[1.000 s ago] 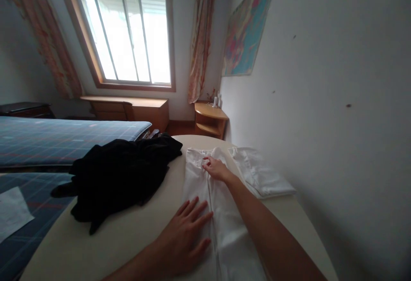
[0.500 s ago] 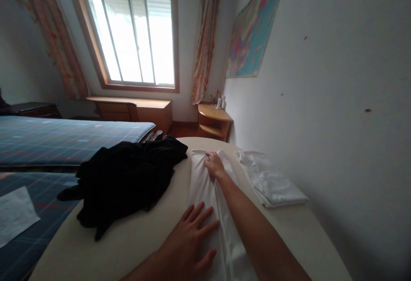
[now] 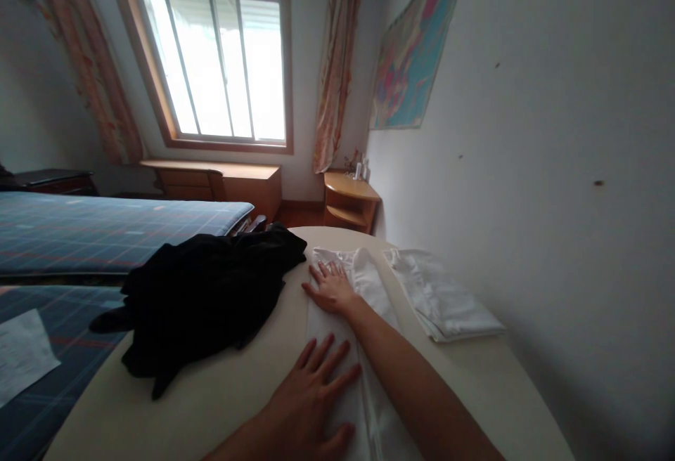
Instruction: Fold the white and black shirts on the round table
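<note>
A long white garment (image 3: 378,292) lies lengthwise on the round cream table (image 3: 211,405). My left hand (image 3: 316,391) rests flat on its near part, fingers spread. Farther up, my right hand (image 3: 331,288) lies on the cloth close to its far end, palm down with the fingers apart. Neither hand grips anything. To the right is a folded white garment (image 3: 448,299), apart from both hands. A crumpled black garment (image 3: 211,292) is spread over the left side of the table.
Beds with blue plaid covers (image 3: 116,232) stand at the left, a paper sheet (image 3: 26,355) on the nearer one. A wall (image 3: 553,250) runs along the right. Beyond the table are a corner shelf (image 3: 351,187) and a desk (image 3: 253,176).
My right hand has let go of the pinched cloth, opened and moved left and slightly nearer, now flat on the garment. My left hand has stayed in place.
</note>
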The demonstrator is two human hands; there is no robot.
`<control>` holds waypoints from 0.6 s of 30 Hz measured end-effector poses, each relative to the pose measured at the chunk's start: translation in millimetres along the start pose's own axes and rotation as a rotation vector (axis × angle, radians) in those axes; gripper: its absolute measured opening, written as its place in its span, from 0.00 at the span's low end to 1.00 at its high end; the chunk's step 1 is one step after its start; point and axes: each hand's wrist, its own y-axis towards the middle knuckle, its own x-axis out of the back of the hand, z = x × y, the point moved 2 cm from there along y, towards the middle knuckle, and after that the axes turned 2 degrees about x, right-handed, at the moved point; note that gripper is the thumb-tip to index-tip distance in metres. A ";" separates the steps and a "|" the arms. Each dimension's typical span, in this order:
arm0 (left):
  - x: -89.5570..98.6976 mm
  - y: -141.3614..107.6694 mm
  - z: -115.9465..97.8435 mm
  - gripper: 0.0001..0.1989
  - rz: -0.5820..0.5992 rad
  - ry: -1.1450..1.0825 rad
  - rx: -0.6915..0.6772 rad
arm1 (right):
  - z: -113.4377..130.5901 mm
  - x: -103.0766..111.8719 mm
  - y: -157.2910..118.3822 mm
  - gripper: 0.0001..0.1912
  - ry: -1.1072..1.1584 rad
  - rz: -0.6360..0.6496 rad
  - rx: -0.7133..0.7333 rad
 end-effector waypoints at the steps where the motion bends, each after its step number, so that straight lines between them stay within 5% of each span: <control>1: -0.4 0.5 0.4 0.42 0.011 0.001 -0.001 | -1.3 -0.4 3.9 0.41 0.000 0.006 -0.013; 11: 6.7 7.3 1.9 0.44 0.072 0.003 0.017 | -14.8 2.0 50.0 0.41 0.017 -0.087 -0.083; 14: 5.9 6.5 3.7 0.43 0.049 -0.004 0.037 | -20.7 8.5 48.4 0.35 0.015 -0.145 -0.039; 18: 4.8 3.1 2.6 0.37 0.007 -0.017 0.036 | -39.7 20.8 31.0 0.29 -0.039 -0.319 -0.185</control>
